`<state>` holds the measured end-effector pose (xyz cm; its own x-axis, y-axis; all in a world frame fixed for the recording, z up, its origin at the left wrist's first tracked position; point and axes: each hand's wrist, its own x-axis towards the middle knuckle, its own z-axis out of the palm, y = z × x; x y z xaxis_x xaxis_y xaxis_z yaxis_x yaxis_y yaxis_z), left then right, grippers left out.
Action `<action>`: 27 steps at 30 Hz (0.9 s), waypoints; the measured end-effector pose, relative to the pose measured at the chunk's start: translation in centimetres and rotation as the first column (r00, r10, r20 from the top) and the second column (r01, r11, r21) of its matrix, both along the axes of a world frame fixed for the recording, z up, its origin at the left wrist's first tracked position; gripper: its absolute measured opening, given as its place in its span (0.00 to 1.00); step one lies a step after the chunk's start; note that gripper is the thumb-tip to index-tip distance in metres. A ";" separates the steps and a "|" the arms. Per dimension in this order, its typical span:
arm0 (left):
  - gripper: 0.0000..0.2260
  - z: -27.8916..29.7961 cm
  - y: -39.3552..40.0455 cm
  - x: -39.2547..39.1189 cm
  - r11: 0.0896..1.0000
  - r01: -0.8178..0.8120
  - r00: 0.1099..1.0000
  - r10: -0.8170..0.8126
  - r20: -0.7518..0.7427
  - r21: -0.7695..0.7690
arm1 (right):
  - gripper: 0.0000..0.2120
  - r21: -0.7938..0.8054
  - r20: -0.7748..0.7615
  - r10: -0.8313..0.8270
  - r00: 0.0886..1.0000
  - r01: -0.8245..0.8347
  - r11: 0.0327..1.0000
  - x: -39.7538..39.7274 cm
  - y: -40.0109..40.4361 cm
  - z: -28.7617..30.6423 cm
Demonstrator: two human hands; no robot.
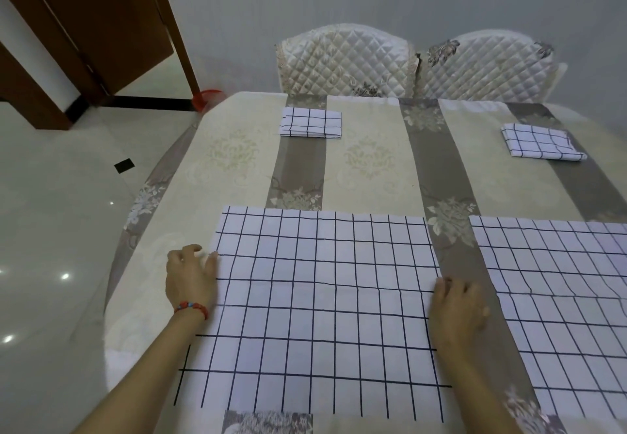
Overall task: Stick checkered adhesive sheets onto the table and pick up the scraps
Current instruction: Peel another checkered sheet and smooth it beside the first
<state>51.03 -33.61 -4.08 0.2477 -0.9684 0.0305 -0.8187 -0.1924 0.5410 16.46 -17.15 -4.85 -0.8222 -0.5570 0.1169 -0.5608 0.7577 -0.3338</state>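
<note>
A large white checkered sheet point(315, 304) lies flat on the table point(237, 155) in front of me. My left hand point(190, 279) rests at its left edge, fingertips pinching the sheet's border. My right hand point(456, 311) lies palm down at its right edge, fingers curled over the border. A second flat checkered sheet point(563, 298) lies to the right, across a grey stripe of the tablecloth. Two folded checkered sheets sit farther back: one point(310, 122) at centre left, one point(541, 142) at the far right.
Two quilted white chairs point(346, 60) point(488, 63) stand against the table's far side. A brown door point(91, 26) and glossy tiled floor point(51, 213) lie to the left, with a red basin point(206, 97) near the table's corner.
</note>
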 end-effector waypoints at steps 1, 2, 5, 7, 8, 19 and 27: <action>0.13 0.1 0.5 -1.0 0.996 0.057 0.998 -0.055 0.039 -0.068 | 0.14 -0.047 -0.017 0.043 0.999 -0.044 0.998 0.8 -0.5 0.3; 0.12 0.3 1.2 -2.3 0.980 0.154 0.986 -0.145 0.080 -0.123 | 0.14 -0.078 -0.052 0.140 0.989 -0.143 0.987 1.9 -1.0 0.5; 0.13 -0.4 4.2 -7.2 0.834 0.534 0.840 -0.503 0.202 -0.142 | 0.16 -0.053 -0.100 0.538 0.837 -0.545 0.837 6.9 -3.1 0.2; 0.16 -1.7 5.8 -9.5 0.735 0.678 0.708 -0.653 0.269 -0.001 | 0.19 0.063 -0.033 0.690 0.723 -0.687 0.724 9.8 -3.8 -1.2; 0.19 -2.3 6.2 -10.0 0.725 0.684 0.681 -0.676 0.281 0.084 | 0.22 0.095 0.027 0.706 0.708 -0.705 0.703 10.5 -4.0 -1.9; 0.25 -4.4 5.3 -7.4 0.813 0.542 0.737 -0.581 0.345 0.211 | 0.34 0.156 0.130 0.488 0.863 -0.504 0.850 6.4 -2.1 -2.9; 0.24 -2.7 7.8 -12.0 0.756 0.632 0.672 -0.644 0.366 0.171 | 0.33 0.143 0.082 0.476 0.875 -0.483 0.864 6.6 -2.3 -3.2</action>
<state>39.02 -25.82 -6.74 -0.4570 -0.8882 -0.0468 -0.8808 0.4447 0.1627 23.05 -19.42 -8.02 -0.4510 -0.8920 -0.0316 -0.8562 0.4424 -0.2671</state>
